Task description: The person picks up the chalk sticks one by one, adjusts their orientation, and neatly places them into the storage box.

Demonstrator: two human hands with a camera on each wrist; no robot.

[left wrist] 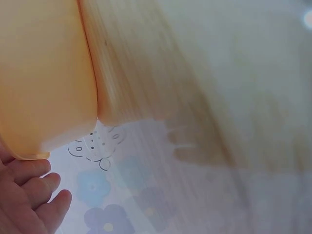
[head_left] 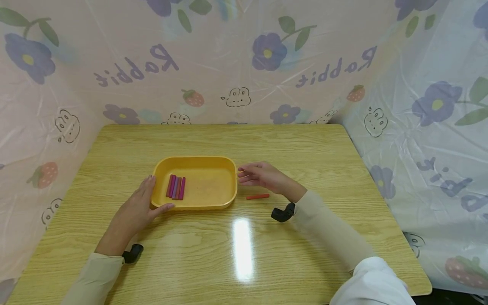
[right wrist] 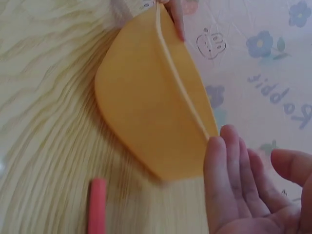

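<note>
A yellow plastic tray [head_left: 207, 207] sits on the table. At its left end lie several short coloured sticks [head_left: 176, 187], purple, magenta and brownish, side by side. My left hand [head_left: 137, 207] grips the left front corner of the tray, its thumb along the front rim and its fingers at the left side. My right hand [head_left: 264, 176] is at the tray's right end with fingers extended towards the rim and nothing held; whether the fingertips touch it is hard to tell. Just in front of that hand, a red stick [head_left: 257, 196], crayon-like, lies on the table outside the tray.
The wood-grain table [head_left: 190, 271] has a bright light reflection near its front. A patterned plastic sheet [head_left: 221, 55] with flowers and rabbits hangs behind and at both sides. A black wrist camera [head_left: 283, 213] is strapped on the right wrist, another [head_left: 133, 253] on the left.
</note>
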